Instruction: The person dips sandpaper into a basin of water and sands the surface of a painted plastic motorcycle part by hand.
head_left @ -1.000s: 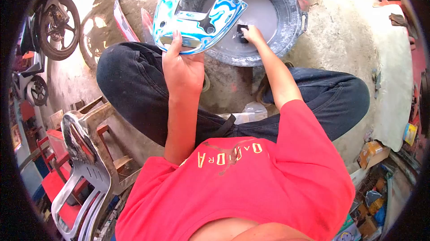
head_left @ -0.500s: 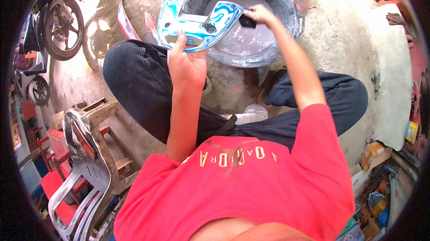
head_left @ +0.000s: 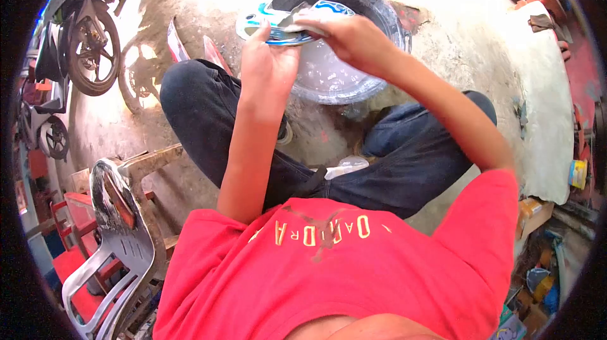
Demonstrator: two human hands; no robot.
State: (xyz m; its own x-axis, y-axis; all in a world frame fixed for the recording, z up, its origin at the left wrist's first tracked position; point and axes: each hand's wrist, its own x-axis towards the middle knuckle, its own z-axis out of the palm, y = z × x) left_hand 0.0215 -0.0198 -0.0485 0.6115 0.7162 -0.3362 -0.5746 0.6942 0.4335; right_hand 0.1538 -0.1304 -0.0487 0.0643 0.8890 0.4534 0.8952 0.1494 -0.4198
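Observation:
My left hand [head_left: 270, 58] grips the near edge of a curved blue-and-white motorcycle panel [head_left: 255, 24], thumb on top. The panel's finish is sanded through into wavy bands, and it is held tilted over the left side of the tub. Reaching across from the right, my right hand [head_left: 348, 37] is closed on a thin greyish piece of sandpaper [head_left: 292, 18], pressed to the panel's middle. That hand and the sheet hide part of the panel. Below lies a large black tub [head_left: 384, 14] of cloudy grey water.
Red-and-white panels [head_left: 178, 39] lie on the floor left of the tub. Motorcycles [head_left: 95, 46] stand at the far left, and a grey plastic chair [head_left: 129, 248] is at the lower left. A cardboard box [head_left: 533, 215] and a pale sheet [head_left: 547, 118] are on the right.
My right hand has moved left from above the water, bringing the sandpaper onto the panel. The panel has tipped flatter in my left hand.

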